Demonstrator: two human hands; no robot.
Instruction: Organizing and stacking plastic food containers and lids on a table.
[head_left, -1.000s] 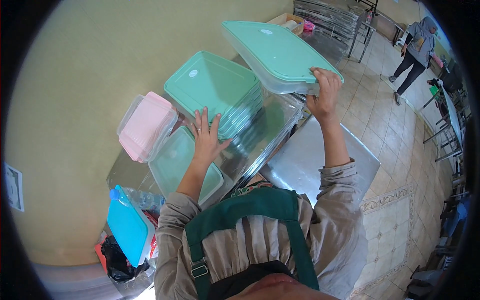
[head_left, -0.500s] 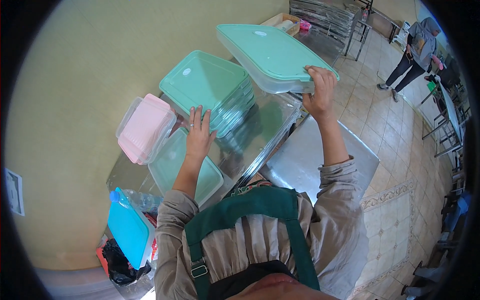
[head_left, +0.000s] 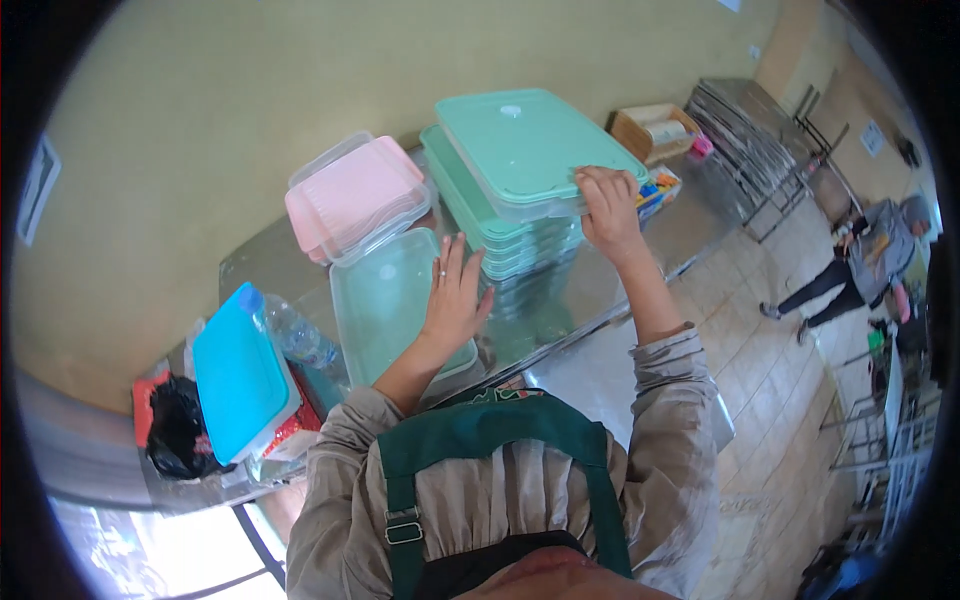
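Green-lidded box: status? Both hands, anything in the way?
Right hand grips green-lidded box near its right corner, over green stack. Left hand open beside stack, contact unclear. Nothing visibly in the way; pink container sits left.

The metal table bore stacked green-lidded containers, a separate green container, stacked pink containers and a tan basket.
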